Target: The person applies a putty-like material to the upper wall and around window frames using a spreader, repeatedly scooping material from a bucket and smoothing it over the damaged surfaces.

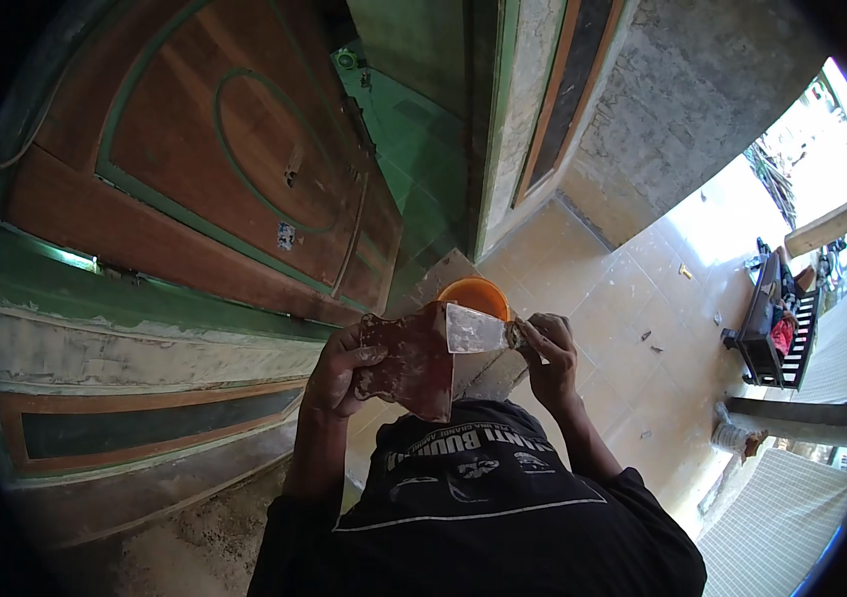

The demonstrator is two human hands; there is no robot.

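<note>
Just nearside of the orange bucket (pixel 478 293), the left hand (pixel 336 368) clasps a smeared dark-red board (pixel 408 360) by its outer edge and the right hand (pixel 551 353) pinches a putty knife (pixel 476 330) near its handle, both tools probably light and stiff, best held there.

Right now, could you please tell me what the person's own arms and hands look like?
The left hand and right hand are bare, with no gloves showing. The forearms are uncovered below black sleeves, part of a black shirt with white printing and a thin white line.
</note>
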